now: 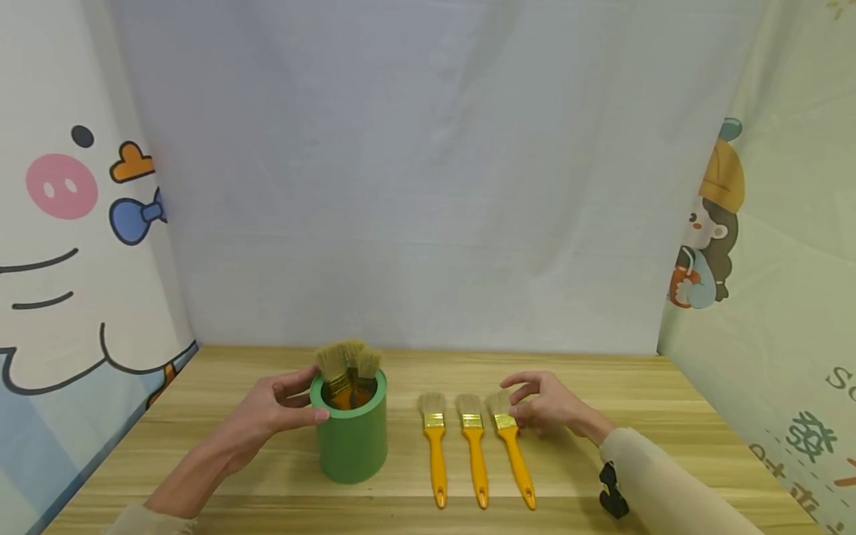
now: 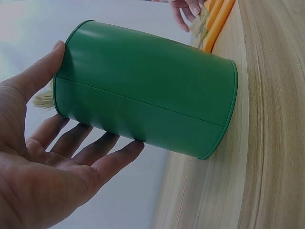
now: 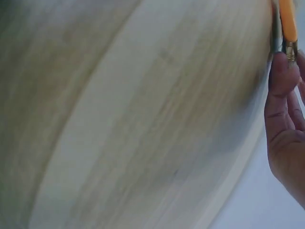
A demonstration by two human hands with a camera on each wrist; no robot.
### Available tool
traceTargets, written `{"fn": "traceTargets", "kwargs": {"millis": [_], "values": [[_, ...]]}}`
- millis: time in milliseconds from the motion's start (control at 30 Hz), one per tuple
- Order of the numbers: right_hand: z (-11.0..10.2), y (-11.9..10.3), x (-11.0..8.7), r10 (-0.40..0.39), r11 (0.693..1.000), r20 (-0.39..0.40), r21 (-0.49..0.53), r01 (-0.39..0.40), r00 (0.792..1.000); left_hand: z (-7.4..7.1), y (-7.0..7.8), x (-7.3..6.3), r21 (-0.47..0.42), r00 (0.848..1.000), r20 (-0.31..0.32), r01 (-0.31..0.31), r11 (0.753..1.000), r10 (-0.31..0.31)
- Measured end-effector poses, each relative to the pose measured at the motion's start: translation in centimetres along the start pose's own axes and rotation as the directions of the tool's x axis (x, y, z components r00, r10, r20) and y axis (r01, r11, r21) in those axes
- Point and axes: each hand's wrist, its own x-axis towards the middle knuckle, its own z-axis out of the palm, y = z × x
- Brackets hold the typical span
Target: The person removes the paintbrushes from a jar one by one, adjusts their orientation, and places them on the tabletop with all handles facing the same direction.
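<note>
A green can (image 1: 353, 449) stands upright on the table, with several paintbrushes (image 1: 344, 362) inside it, bristles up. My left hand (image 1: 264, 409) holds the can from the left, thumb at the rim and fingers along the wall, as the left wrist view shows on the can (image 2: 143, 90). To the right lie three yellow-handled paintbrushes in a row: a left one (image 1: 437, 457), a middle one (image 1: 476, 453) and a right one (image 1: 517, 457). Over the right one's bristles and ferrule is my right hand (image 1: 551, 405), fingers parted; whether the thumb touches it cannot be told.
The wooden table (image 1: 254, 505) ends at a pale cloth backdrop (image 1: 428, 186). Printed cloth hangs on the left (image 1: 53, 312) and right (image 1: 789, 297) sides. A black device (image 1: 611, 490) is strapped at the right sleeve.
</note>
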Motion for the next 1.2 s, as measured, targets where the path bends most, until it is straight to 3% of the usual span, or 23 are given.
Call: {"fn": "traceTargets", "kwargs": {"millis": [533,1200], "values": [[-0.20,0.74,0.44,-0.089,0.980,0.002,-0.178,0.088,0.996,-0.08,-0.14,0.00,-0.005,1.000,-0.005,0.014,1.000,-0.014],[-0.69,0.92,-0.03,-0.082,0.972,0.026,-0.220,0.085,0.996,-0.04,-0.13,0.09,0.000,1.000,0.005,0.009,1.000,-0.009]]}}
